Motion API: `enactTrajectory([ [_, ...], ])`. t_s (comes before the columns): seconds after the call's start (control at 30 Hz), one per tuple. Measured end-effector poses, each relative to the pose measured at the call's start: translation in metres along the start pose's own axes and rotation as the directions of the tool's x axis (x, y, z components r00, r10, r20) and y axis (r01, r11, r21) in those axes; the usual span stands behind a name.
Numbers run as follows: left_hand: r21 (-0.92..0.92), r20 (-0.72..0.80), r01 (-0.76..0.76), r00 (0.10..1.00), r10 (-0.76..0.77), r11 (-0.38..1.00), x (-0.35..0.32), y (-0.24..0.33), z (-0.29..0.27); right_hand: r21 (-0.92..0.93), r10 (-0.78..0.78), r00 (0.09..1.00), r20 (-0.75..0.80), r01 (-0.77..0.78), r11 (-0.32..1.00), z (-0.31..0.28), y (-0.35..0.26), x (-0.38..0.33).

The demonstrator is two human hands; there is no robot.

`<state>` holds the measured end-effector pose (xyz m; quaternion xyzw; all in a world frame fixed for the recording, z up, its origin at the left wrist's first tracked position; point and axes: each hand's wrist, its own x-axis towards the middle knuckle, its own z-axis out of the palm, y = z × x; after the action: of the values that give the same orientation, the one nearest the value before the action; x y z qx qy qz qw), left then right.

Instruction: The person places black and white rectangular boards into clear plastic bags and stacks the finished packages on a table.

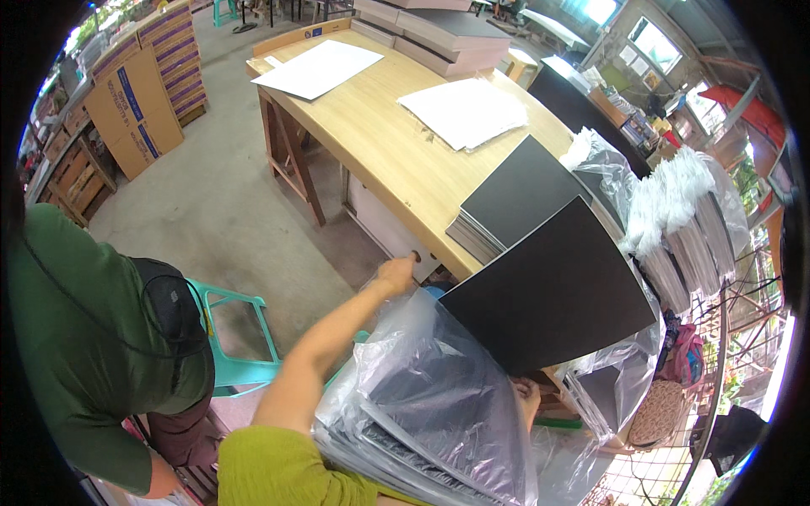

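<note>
A large clear plastic bag with a stack of dark sheets inside lies in front of me. My left arm, in a lime-green sleeve, reaches over its left side. My left hand is closed at the bag's far edge, and the film seems pinched in its fingers. At the bag's right side, my right hand shows only its curled fingers, which grip the plastic. Just beyond, a black board tilts over the table corner, partly above my right hand. A stack of black boards sits behind it.
White sheets and a white board lie on the wooden table. Bagged stacks stand at right. A person in dark green is at my left, near a teal stool. Cartons stand farther back.
</note>
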<state>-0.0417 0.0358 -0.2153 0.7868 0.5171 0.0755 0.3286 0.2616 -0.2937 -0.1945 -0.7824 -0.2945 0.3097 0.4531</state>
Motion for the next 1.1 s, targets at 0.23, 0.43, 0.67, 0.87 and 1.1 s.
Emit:
enactTrajectory([
  [0.23, -0.834, -0.012, -0.415, 0.673, 0.740, 0.364, -0.174, 0.026, -0.170, -0.426, -0.368, 0.925, 0.095, 0.372, 0.825, -0.050, -0.073, -0.098],
  [0.43, -0.763, -0.129, -0.517, 0.711, 0.691, 0.389, -0.217, 0.087, -0.133, -0.191, -0.324, 0.941, -0.095, 0.303, 0.934, -0.031, -0.057, -0.103],
  [0.67, -0.694, -0.552, -0.666, 0.737, 0.391, 0.274, -0.217, 0.167, -0.158, 0.311, -0.342, 0.801, -0.491, 0.528, 0.791, 0.000, -0.120, -0.091],
  [0.87, -0.778, -0.499, -0.579, 0.805, 0.321, 0.244, -0.234, 0.173, -0.149, 0.407, -0.464, 0.748, -0.475, 0.654, 0.637, -0.002, -0.148, -0.115],
  [1.1, -0.806, -0.181, -0.397, 0.871, 0.457, 0.439, -0.216, 0.103, -0.077, 0.492, -0.273, 0.933, -0.234, 0.356, 0.795, 0.023, -0.073, -0.128],
])
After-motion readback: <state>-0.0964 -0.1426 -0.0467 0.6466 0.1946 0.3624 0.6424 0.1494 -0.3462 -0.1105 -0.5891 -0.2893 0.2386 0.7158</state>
